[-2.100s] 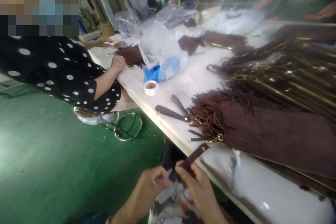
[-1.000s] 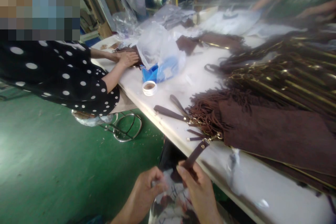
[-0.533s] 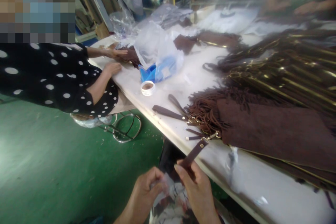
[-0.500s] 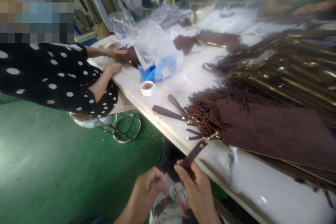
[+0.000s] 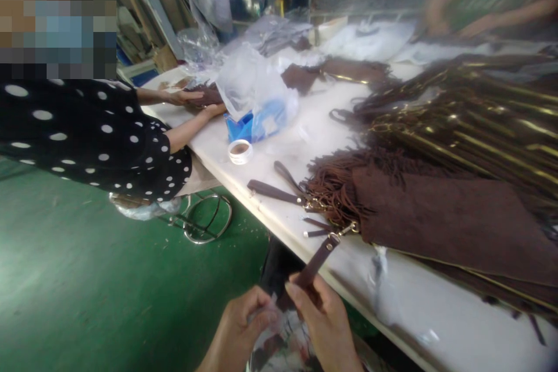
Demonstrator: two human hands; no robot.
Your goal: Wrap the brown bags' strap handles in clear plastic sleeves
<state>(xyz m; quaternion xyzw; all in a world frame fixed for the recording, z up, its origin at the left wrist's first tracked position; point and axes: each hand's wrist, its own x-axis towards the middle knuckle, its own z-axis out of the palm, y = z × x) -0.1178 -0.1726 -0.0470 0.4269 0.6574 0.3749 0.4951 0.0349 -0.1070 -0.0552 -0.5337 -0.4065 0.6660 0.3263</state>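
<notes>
My right hand (image 5: 325, 314) pinches a dark brown wrist strap (image 5: 320, 258) just off the table edge. Gold studs and a clasp join the strap to a brown fringed suede bag (image 5: 440, 209) on the table. My left hand (image 5: 244, 322) is closed beside it, with thumb and fingers on a thin clear plastic piece (image 5: 272, 308). More of the strap's lower end is hidden behind my right fingers. Other brown straps (image 5: 276, 192) lie by the fringe.
A pile of brown bags with gold zips (image 5: 471, 110) covers the right side. On the white table (image 5: 244, 186) are a tape roll (image 5: 240, 151), a blue tape dispenser (image 5: 242, 128) and a clear plastic bag (image 5: 248, 81). A co-worker in polka dots (image 5: 104, 128) handles brown material; another person's arms (image 5: 501, 20) show behind.
The co-worker's nearer hand has reached forward to the brown material. My hands keep their hold on the strap and plastic, and the view has shifted slightly.
</notes>
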